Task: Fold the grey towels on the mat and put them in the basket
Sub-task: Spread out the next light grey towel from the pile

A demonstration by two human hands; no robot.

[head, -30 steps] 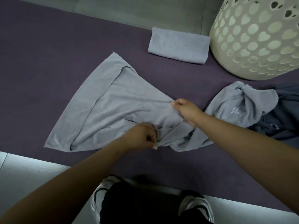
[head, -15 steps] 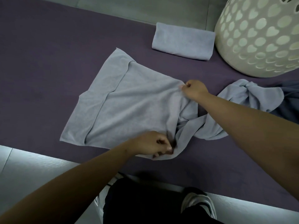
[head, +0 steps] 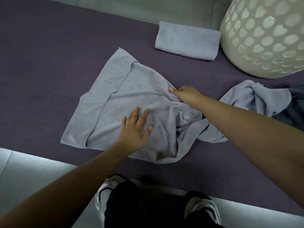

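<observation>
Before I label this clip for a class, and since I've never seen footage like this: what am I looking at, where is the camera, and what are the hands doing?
The camera sits on a person's head, looking down at their own bare arms. A purple mat holds a spread grey towel. The left hand presses flat on it; the right hand pinches its far edge. A folded towel lies beside the cream basket. A bunched towel waits to the right.

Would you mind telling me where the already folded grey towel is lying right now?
In the head view, the folded towel lies on the purple mat at upper centre, just left of the white basket, beyond the spread towel.
</observation>
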